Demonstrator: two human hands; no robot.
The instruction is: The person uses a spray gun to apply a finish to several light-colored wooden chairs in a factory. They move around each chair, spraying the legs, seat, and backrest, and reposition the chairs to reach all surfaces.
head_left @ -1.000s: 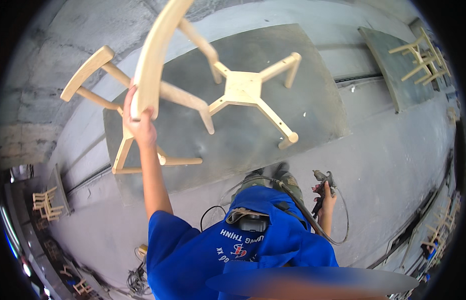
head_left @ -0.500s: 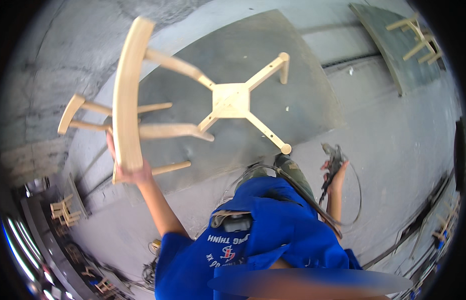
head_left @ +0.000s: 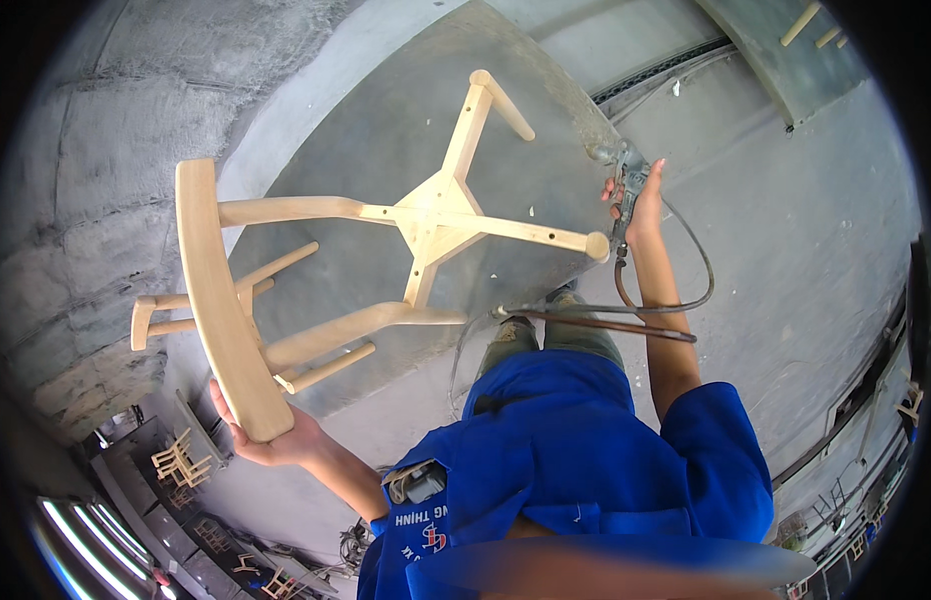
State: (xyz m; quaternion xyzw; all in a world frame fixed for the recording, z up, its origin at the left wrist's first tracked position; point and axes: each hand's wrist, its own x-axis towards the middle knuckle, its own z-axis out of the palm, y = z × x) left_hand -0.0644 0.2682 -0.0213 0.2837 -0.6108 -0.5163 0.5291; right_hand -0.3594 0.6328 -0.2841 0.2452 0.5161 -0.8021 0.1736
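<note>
a grey floor [head_left: 776,260] spreads around a broad grey panel [head_left: 386,140], whose near edge lies by the person's legs. over the middle of that panel is a pale wooden chair frame [head_left: 436,215], turned so that its curved back rail [head_left: 214,290] lies out past the panel's left edge and one leg ends close to the right corner; it is tilted, and whether any leg touches the panel cannot be told. the person's blue shirt [head_left: 576,440] fills the space before the near edge. a second pale chair frame [head_left: 281,265] sits at the panel's left edge, partly hidden by that rail, its own back sticking out beyond the edge. a dark hose [head_left: 606,309] loops off the right corner and runs back in front of the legs. the left hand [head_left: 286,440] has its grip closed around the near end of the back rail, outside the panel's near left corner. the right hand [head_left: 644,210] has its grip wrapped around a spray gun [head_left: 631,175], just beside the panel's right edge. small white scraps [head_left: 533,211] dot the panel toward its right corner.
</note>
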